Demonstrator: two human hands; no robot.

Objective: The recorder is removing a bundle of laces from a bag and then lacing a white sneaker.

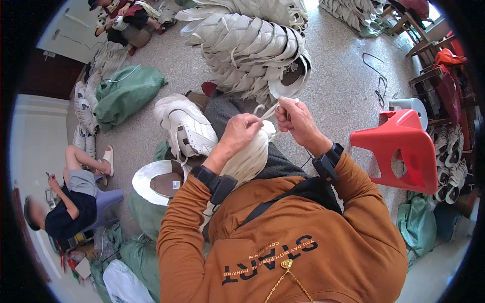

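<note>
A thick bundle of cream shoelaces [251, 157] lies across my lap. Above its far end, my left hand [239, 132] pinches the strands with bent fingers. My right hand [299, 121] is closed too, thumb and forefinger gripping cream lace, and a few strands stretch between both hands. Left of my left hand sits a white shoe [186, 126] with a dark eyelet panel. Nearer me is a white shoe upper [146, 183] with a brown lining. Beyond my hands, a long stack of nested white shoe uppers [252, 48] rests on the floor.
A red plastic stool [399, 144] stands at the right, beside a white roll [411, 107]. Green sacks [129, 93] lie at the left. A person [70, 207] sits on a purple chair [107, 202] at the far left; another person [129, 20] works at the top left. A black cord [380, 81] lies on the floor.
</note>
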